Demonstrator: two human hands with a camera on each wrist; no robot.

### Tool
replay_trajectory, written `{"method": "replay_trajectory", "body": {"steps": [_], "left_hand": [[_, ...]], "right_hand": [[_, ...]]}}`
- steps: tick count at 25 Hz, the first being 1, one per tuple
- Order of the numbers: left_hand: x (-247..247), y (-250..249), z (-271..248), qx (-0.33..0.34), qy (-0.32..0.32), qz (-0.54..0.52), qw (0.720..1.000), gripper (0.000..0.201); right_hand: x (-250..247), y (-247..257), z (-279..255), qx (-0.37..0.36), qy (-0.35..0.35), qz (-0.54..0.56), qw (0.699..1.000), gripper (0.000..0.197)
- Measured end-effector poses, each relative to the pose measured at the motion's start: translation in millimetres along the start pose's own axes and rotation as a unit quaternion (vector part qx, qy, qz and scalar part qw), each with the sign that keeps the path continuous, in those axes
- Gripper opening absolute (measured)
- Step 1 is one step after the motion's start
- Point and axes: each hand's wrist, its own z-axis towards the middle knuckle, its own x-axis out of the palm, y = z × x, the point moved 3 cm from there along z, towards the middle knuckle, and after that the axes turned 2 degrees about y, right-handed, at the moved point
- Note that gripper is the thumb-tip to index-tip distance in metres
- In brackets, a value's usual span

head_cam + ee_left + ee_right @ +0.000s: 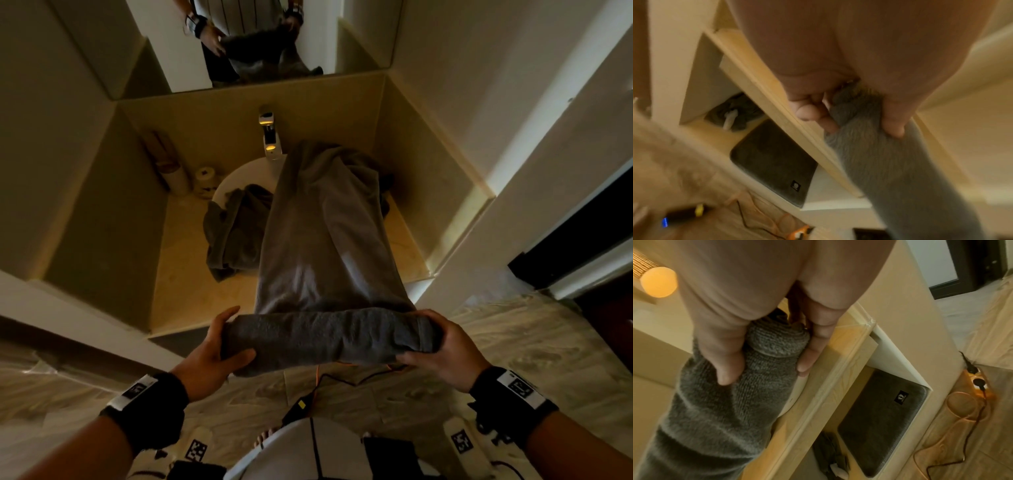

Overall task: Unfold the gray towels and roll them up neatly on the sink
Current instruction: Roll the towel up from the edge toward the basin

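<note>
The left hand (219,346) and the right hand (442,346) each grip one end of a partly rolled gray towel (329,339), fingers and thumbs curled round the roll. The roll lies crosswise just off the near edge of the counter (191,274), and the unrolled length runs away from it, up over the white sink basin (239,171) toward the faucet (270,137), where it bunches. In the right wrist view the thumb (725,366) presses into the pile while the fingers (813,350) wrap the far side of the roll's end.

A second gray towel (233,229) lies crumpled on the left of the basin, partly on the counter. The counter is pale, warm-lit stone set in a narrow alcove with plain walls. In the far left corner stand a few toiletry containers (178,171). A mirror (260,41) above the back wall reflects the hands and towel. Under the counter, an open shelf holds a dark mat (884,415). The floor (513,335) is marbled tile, with a cable (342,373) trailing across it.
</note>
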Motion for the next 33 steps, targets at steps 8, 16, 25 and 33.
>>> {"method": "replay_trajectory", "body": {"steps": [8,16,25,33], "left_hand": [[-1.9,-11.8,15.0,0.056,-0.037,0.206,0.976,0.123],[-4.0,-14.9,16.3,0.091,-0.034,0.175,0.98,0.108],[-10.6,-10.2,2.0,0.112,0.002,0.158,0.981,0.071],[-1.2,-7.5,0.4,0.083,0.022,0.155,0.984,0.095]], "right_hand": [[-4.9,-0.2,10.5,0.013,0.01,-0.002,1.0,0.053],[8.3,-1.4,27.4,0.068,0.012,0.099,0.993,0.087],[-2.3,-2.7,7.0,0.005,0.075,-0.095,0.993,0.108],[8.4,-9.4,-1.4,-0.037,0.001,-0.078,0.996,0.083]]}}
